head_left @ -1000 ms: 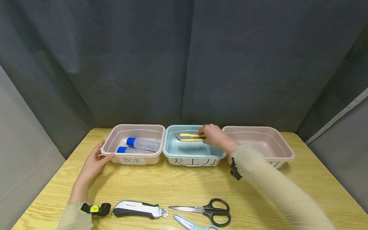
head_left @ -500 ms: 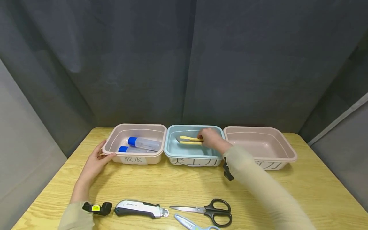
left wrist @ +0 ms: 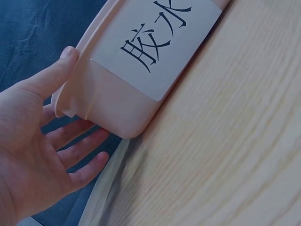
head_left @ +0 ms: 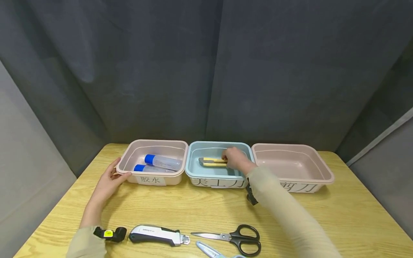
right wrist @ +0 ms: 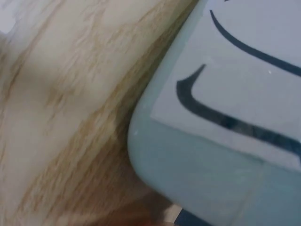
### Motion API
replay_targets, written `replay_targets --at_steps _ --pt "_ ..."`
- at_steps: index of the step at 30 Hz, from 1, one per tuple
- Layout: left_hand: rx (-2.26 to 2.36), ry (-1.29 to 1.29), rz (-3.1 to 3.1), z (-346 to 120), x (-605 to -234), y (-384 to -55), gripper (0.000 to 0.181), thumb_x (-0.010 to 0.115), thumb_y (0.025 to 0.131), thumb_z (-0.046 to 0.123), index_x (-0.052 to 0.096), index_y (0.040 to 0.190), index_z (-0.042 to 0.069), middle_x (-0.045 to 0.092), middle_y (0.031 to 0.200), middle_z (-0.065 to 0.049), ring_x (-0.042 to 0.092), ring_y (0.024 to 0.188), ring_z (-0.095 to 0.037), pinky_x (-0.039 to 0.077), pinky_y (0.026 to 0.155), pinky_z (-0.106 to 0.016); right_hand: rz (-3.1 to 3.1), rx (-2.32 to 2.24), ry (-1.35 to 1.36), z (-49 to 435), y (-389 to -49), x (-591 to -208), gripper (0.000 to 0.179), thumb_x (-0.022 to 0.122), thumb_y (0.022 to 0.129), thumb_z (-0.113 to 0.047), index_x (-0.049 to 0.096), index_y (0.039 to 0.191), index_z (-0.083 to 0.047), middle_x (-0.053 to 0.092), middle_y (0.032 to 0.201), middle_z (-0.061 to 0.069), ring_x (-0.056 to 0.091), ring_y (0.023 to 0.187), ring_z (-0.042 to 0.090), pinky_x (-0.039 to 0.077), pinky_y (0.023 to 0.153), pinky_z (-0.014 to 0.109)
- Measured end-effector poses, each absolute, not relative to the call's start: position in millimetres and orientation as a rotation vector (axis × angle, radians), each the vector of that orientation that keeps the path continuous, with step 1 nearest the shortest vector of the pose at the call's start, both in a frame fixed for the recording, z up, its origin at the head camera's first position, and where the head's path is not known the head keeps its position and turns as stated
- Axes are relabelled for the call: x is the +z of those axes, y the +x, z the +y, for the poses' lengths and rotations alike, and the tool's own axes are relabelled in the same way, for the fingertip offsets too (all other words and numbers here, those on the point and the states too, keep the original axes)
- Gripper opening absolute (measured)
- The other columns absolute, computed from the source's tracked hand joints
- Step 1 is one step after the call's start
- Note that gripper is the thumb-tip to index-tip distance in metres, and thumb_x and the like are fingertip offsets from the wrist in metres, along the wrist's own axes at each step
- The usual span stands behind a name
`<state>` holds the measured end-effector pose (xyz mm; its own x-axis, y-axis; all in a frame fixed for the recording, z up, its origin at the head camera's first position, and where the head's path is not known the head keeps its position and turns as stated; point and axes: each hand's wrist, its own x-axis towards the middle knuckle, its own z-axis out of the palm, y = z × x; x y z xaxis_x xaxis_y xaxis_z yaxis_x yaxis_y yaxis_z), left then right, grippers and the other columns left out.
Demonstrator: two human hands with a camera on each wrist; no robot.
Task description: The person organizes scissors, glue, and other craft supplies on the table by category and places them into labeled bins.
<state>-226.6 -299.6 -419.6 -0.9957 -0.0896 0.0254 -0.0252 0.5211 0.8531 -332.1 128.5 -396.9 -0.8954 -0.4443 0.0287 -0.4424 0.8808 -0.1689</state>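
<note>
Right hand (head_left: 236,158) pinches a knife (head_left: 213,162) in the blue tub (head_left: 216,177); left hand (head_left: 107,182) grips a pink tub (head_left: 176,179), steadying it, I guess.

Left forearm (head_left: 91,214): extended from the near left toward the far side, inclined slightly right. Left hand (head_left: 108,181): thumb (left wrist: 49,77) set apart from the fingers (left wrist: 83,147), which are spread and lightly bent. Right forearm (head_left: 287,206): sleeved, reaching from near right to far centre. Right hand (head_left: 237,159): directed left, fingers bent in a pinch.

Yellow-and-grey utility knife (head_left: 213,164), lengthwise within blue bin (head_left: 213,177), leftmost pink bin (head_left: 175,179), labelled, upright
</note>
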Motion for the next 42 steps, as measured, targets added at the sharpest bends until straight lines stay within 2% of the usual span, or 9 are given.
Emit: replay_targets --at_steps 5,12,20,32,42 --pt "-1.483 0.113 -2.685 -298 -419 -227 0.085 0.058 0.085 0.046 0.009 0.148 0.018 0.025 0.145 -0.022 0.035 0.122 -0.040 0.032 0.100 -0.052 3.017 -0.267 -0.679 127 -331 -398 0.028 0.062 0.069 0.007 0.070 0.093 -0.006 0.067 0.088 0.007 0.059 0.081 0.021 0.049 0.075 0.036" --pt "-1.509 0.094 -2.683 -298 -418 -226 0.085 0.057 0.085 0.045 0.007 0.148 0.019 0.023 0.145 -0.024 0.035 0.122 -0.041 0.031 0.100 -0.054 3.010 -0.265 -0.630 127 -330 -398 0.030 0.064 0.065 0.006 0.070 0.093 -0.005 0.066 0.085 0.006 0.057 0.077 0.019 0.048 0.075 0.035" --pt "-1.490 0.103 -2.693 -297 -418 -228 0.086 0.057 0.085 0.047 0.006 0.148 0.019 0.022 0.146 -0.023 0.034 0.123 -0.041 0.030 0.101 -0.054 2.983 -0.269 -0.591 127 -333 -400 0.032 0.063 0.068 0.005 0.069 0.097 -0.006 0.067 0.089 0.006 0.058 0.081 0.020 0.048 0.078 0.036" --pt "-1.497 0.102 -2.683 -299 -420 -228 0.086 0.059 0.085 0.045 0.007 0.148 0.019 0.025 0.144 -0.024 0.034 0.123 -0.039 0.030 0.101 -0.053 2.994 -0.307 -0.599 124 -325 -390 0.036 0.057 0.074 0.007 0.067 0.106 -0.005 0.065 0.105 0.010 0.059 0.100 0.025 0.048 0.085 0.038" --pt "-1.495 0.085 -2.677 -299 -418 -229 0.085 0.059 0.085 0.044 0.007 0.148 0.018 0.025 0.144 -0.024 0.033 0.123 -0.038 0.030 0.101 -0.052 3.122 -0.329 -0.720 106 -304 -369 0.032 0.056 0.074 0.008 0.066 0.102 -0.003 0.064 0.103 0.012 0.060 0.096 0.027 0.049 0.080 0.038"
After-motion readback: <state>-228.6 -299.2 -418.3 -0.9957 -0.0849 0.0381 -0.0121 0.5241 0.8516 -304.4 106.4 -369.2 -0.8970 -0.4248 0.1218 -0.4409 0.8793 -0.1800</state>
